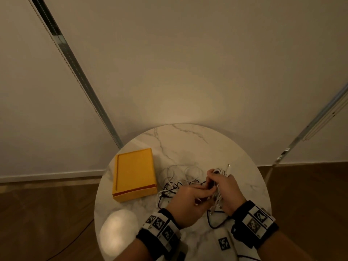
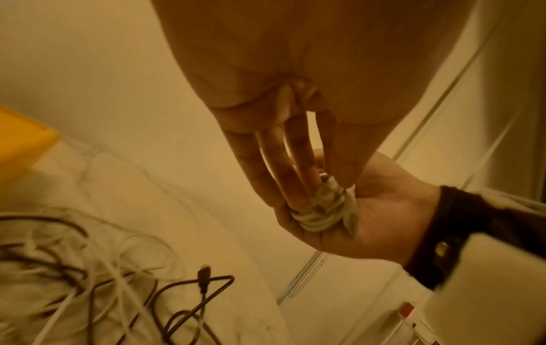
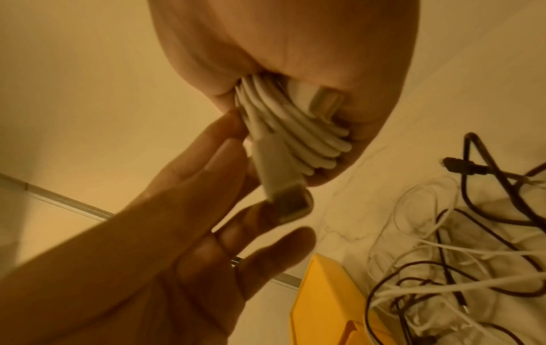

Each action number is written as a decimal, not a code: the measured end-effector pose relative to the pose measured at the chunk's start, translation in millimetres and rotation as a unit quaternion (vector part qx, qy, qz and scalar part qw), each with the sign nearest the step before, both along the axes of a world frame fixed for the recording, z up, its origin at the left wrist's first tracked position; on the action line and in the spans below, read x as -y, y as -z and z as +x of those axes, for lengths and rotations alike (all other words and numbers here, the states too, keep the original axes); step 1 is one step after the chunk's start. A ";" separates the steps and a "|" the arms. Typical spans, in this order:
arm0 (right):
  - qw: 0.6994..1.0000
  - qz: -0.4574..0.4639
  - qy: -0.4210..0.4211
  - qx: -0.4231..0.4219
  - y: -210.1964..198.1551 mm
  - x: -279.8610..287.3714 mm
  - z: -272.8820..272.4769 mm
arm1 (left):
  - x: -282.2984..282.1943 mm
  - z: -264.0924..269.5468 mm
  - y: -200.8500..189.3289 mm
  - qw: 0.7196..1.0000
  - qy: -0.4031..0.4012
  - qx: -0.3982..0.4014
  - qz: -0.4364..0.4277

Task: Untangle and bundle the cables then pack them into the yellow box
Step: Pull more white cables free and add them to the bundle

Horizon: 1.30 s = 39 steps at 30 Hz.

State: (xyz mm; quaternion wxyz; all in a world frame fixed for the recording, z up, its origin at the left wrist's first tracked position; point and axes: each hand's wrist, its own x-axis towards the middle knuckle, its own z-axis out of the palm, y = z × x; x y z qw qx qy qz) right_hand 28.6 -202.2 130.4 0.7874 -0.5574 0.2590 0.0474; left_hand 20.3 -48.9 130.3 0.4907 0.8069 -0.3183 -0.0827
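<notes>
white bundle: a coiled white cable [image 3: 289, 130] held above the desk [image 1: 188, 144], its loops packed side by side in the right hand [image 1: 227, 191], fingers curled round them
plugs: one flat metal plug [image 3: 326, 103] tucked against the palm, a second plug [image 3: 283, 182] sticking out of the coil toward the left hand
left hand [image 1: 190, 202]: fingers near straight and only lightly bent, tips touching the coil and the loose plug end; no firm grip shows
loose cables: a tangle of thin white and dark cables [image 1: 178, 183] lying on the desk between the hands and the box
yellow box [image 1: 134, 174]: on the desk left of the tangle, apart from both hands; whether it stands open I cannot tell
handling: the cable looks light, soft and springy, so the coil would likely fan out if the grip eases
where to hold: best across the middle of the loops, all strands pinched together, with the free plug end tucked in, not dangling
risk: the smooth jacket may slip, and the dark cables beside it could snag
</notes>
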 end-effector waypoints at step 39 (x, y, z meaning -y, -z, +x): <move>0.886 -0.346 -0.299 0.072 3.0 -20.1 70.8 | -38.3 80.8 138.2 0.961 -0.108 -0.077 0.243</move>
